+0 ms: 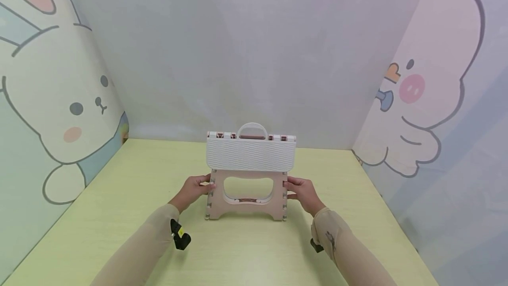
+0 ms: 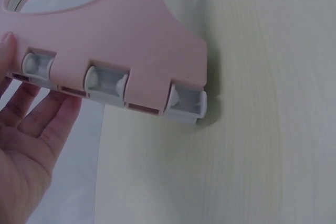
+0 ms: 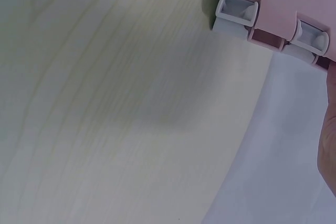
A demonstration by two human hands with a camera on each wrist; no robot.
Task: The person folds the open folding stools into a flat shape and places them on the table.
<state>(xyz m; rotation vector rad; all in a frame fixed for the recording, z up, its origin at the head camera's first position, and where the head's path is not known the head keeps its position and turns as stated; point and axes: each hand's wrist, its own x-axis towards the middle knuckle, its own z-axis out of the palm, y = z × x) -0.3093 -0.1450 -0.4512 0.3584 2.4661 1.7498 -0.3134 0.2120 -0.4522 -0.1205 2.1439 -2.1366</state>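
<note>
A folding step stool (image 1: pixel 251 156) stands on the table in the middle of the head view. Its white, woven-textured panel with a looped carry handle is at the top, and below it is a pink leg panel (image 1: pixel 248 210) with a wide oval opening. My left hand (image 1: pixel 194 191) grips the left hinged edge, thumb on the front and fingers behind. On the opposite edge my right hand (image 1: pixel 304 194) holds the leg panel. Pale hinge knuckles (image 2: pixel 107 81) line the edge in the left wrist view. In the right wrist view, the right hand (image 3: pixel 328 135) is only partly visible.
The pale yellow wood-grain table (image 1: pixel 158 158) extends around the stool. A plain pale curtain (image 1: pixel 246 56) hangs behind it. Side cloths show a rabbit (image 1: pixel 59 96) on the left and a chick-like figure (image 1: pixel 440 65) on the right.
</note>
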